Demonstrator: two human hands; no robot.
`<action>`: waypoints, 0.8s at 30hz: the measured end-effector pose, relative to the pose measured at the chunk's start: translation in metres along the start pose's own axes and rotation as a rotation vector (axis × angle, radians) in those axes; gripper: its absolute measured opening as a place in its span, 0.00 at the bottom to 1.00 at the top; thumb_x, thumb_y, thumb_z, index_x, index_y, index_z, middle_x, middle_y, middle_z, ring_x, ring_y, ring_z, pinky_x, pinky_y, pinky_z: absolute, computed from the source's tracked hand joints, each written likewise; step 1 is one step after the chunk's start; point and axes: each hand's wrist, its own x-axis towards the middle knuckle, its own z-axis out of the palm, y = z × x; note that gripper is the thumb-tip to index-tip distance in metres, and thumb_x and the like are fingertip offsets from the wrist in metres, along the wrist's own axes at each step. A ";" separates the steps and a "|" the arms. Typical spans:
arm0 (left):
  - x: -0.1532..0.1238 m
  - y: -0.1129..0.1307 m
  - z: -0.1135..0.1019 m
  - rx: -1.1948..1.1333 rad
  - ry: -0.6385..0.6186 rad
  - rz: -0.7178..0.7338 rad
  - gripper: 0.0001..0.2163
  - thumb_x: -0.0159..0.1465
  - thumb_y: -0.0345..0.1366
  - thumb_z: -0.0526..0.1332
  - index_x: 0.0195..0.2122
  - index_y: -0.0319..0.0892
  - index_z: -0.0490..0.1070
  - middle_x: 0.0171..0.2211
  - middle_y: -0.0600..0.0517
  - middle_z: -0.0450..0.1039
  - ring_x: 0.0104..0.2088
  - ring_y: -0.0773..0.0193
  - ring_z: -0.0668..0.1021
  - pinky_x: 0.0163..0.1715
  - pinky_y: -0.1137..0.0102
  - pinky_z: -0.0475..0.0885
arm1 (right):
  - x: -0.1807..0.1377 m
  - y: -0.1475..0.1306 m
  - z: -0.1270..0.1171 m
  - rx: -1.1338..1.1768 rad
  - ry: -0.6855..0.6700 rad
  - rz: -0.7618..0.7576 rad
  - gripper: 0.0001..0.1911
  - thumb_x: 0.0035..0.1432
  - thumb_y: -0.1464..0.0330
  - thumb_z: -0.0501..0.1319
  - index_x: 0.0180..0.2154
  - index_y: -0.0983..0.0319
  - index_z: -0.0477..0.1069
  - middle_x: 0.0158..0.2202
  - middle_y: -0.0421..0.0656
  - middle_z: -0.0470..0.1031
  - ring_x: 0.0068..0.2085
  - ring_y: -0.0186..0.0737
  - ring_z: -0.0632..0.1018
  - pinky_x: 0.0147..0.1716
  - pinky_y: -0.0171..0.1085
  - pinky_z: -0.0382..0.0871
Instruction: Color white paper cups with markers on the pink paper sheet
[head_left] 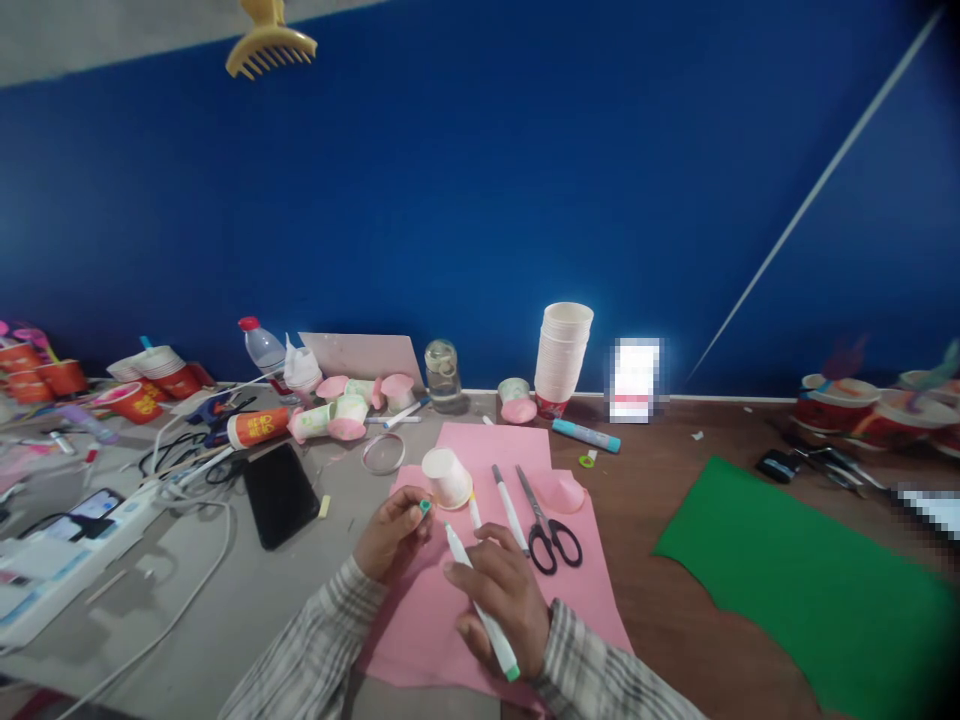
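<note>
Between the fingers of my right hand point(504, 592) lies a white marker point(480, 602) with a green end, its tip pointing up and left. My left hand point(391, 530) pinches a small green marker cap point(425, 507), apart from the marker's tip. Just behind my left fingers a white paper cup point(448, 476) stands upside down on pink paper point(439, 640). To the right of the cup are another white marker point(510, 508), black-handled scissors point(545, 530) and a pink paper cone point(562, 491). A further pen beside the cup is partly hidden by my right hand.
A tall stack of paper cups point(562, 355), a glass jar point(442, 375) and a blue tube point(586, 435) stand or lie behind. Several decorated cups point(349, 410) lie at left, near a black phone point(281, 497) and a power strip point(67, 570). Green paper point(810, 590) lies right.
</note>
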 end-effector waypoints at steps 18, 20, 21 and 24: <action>-0.006 -0.002 0.006 0.183 -0.030 -0.036 0.10 0.43 0.39 0.68 0.22 0.37 0.75 0.25 0.50 0.64 0.18 0.70 0.64 0.17 0.72 0.58 | 0.007 -0.002 -0.002 0.064 -0.092 0.011 0.16 0.60 0.63 0.50 0.48 0.59 0.64 0.27 0.41 0.70 0.28 0.42 0.73 0.38 0.47 0.68; -0.006 -0.002 0.006 0.193 -0.066 -0.014 0.10 0.45 0.39 0.67 0.22 0.37 0.75 0.24 0.50 0.64 0.18 0.70 0.63 0.17 0.71 0.58 | 0.006 -0.001 -0.002 0.063 -0.092 0.016 0.16 0.59 0.63 0.51 0.47 0.60 0.64 0.27 0.41 0.71 0.28 0.42 0.74 0.38 0.47 0.68; -0.006 -0.002 0.006 0.202 -0.088 -0.002 0.10 0.45 0.39 0.67 0.22 0.36 0.75 0.24 0.49 0.64 0.18 0.69 0.63 0.17 0.71 0.58 | 0.005 -0.001 -0.002 0.063 -0.096 0.019 0.16 0.59 0.63 0.51 0.47 0.61 0.65 0.27 0.41 0.71 0.29 0.42 0.74 0.39 0.47 0.68; -0.007 -0.003 0.007 0.252 -0.142 0.030 0.10 0.47 0.39 0.66 0.23 0.36 0.75 0.23 0.49 0.65 0.18 0.68 0.63 0.17 0.70 0.57 | 0.005 -0.001 -0.002 0.060 -0.117 0.031 0.15 0.59 0.63 0.51 0.46 0.62 0.66 0.28 0.42 0.71 0.29 0.42 0.74 0.40 0.46 0.67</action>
